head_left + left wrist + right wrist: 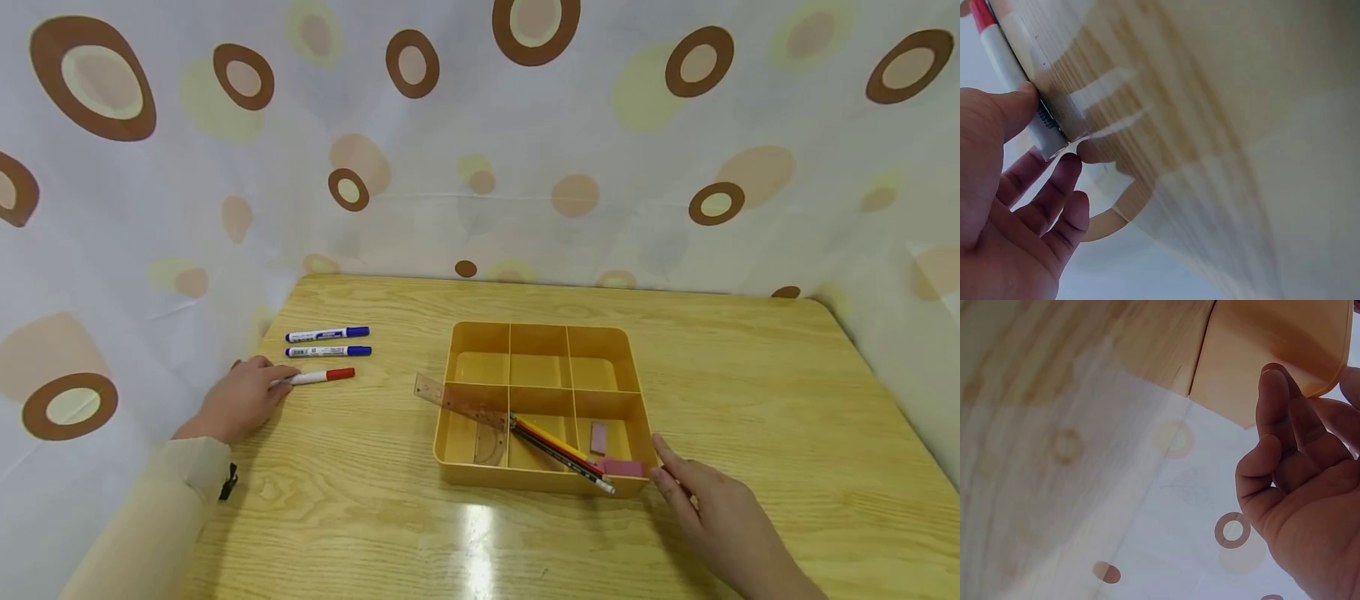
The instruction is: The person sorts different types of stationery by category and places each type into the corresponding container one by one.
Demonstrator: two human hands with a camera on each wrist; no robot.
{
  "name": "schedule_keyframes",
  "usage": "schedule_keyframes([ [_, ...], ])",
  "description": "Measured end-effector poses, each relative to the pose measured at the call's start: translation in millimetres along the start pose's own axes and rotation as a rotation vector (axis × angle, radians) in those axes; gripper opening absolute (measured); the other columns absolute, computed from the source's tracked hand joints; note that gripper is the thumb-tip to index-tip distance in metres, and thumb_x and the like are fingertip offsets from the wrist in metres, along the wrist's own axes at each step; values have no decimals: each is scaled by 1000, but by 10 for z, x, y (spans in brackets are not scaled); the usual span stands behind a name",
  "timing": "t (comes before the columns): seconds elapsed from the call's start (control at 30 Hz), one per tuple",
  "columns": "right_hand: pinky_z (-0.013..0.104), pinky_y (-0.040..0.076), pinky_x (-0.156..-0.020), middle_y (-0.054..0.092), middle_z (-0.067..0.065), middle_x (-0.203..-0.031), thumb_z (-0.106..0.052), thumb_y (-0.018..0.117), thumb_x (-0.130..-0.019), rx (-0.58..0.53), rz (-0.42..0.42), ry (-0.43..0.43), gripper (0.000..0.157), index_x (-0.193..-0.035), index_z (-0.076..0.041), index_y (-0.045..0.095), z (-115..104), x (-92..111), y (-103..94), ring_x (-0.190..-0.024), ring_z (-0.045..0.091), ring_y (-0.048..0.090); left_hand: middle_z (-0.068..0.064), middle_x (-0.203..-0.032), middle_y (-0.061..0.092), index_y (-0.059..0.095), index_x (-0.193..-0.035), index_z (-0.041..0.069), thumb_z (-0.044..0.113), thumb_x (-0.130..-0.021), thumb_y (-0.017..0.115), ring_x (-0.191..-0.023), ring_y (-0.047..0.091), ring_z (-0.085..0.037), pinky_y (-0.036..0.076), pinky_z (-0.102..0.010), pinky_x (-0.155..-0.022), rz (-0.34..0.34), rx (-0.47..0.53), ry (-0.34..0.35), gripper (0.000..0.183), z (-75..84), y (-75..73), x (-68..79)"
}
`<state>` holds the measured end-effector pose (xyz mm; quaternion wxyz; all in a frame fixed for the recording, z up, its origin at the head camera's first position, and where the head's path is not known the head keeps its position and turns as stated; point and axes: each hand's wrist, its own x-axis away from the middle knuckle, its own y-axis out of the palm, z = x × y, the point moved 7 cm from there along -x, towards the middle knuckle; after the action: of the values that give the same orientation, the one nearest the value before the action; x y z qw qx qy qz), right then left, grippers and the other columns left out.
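My left hand pinches the tail end of a white marker with a red cap at the table's left side. In the left wrist view the thumb lies along its white barrel, the other fingers loosely bent below. Two blue-capped markers lie just beyond it. My right hand grips the front right corner of a yellow divided tray. The right wrist view shows bent fingers against the tray's outer wall.
A clear ruler sticks out over the tray's left wall. Several pencils lean across the front compartments, their ends past the front rim. Pink erasers sit in the front right compartment. A patterned cloth hangs behind the wooden table.
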<state>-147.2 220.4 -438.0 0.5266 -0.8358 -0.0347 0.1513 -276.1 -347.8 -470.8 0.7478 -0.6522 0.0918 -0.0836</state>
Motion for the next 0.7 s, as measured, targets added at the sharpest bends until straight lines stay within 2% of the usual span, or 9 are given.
schedule_keyframes([
  [0.17, 27, 49, -63, 71, 6, -109, -26, 55, -100, -7, -13, 10, 44, -137, -3, 53, 9, -4, -3, -75, 5, 57, -9, -96, 61, 69, -120, 13, 22, -94, 64, -80, 57, -23, 41, -56, -86, 17, 17, 0, 28, 55, -54, 28],
  [0.23, 26, 48, -62, 71, 5, -107, -27, 55, -100, -8, -18, 13, 44, -137, -3, 53, 12, -8, 0, -73, 4, 56, -8, -96, 61, 69, -121, 13, 22, -94, 64, -78, 56, -21, 43, -53, -83, 43, 33, 12, 29, 98, -77, 34],
  [0.3, 24, 46, -61, 72, 3, -104, -28, 54, -100, -6, -26, 20, 45, -138, -3, 53, 16, -14, 4, -71, 3, 53, -6, -94, 61, 69, -121, 14, 23, -94, 65, -73, 54, -19, 46, -45, -73, 95, 54, 39, 29, 157, -112, 34],
  [0.43, 23, 43, -59, 72, 0, -99, -29, 53, -101, -6, -37, 30, 46, -138, -3, 52, 25, -20, 13, -67, 2, 49, -2, -84, 56, 71, -118, 12, 19, -91, 69, -66, 42, -13, 36, -29, -59, 249, 106, 139, 28, 343, -236, 8],
  [0.57, 24, 45, -60, 71, 6, -107, -30, 52, -101, -8, -52, 49, 46, -139, -3, 50, 33, -19, 23, -69, 3, 51, 0, -80, 52, 73, -113, 10, 13, -85, 75, -67, 37, -12, 33, -28, -60, 376, 137, 249, 28, 585, -376, -29],
  [0.7, 22, 41, -57, 72, 6, -106, -29, 53, -101, -19, -56, 50, 46, -139, -3, 51, 17, -18, 29, -63, 1, 46, -1, -81, 52, 75, -110, 10, 10, -80, 78, -70, 40, -14, 34, -30, -64, 438, 142, 340, 30, 831, -476, -54],
])
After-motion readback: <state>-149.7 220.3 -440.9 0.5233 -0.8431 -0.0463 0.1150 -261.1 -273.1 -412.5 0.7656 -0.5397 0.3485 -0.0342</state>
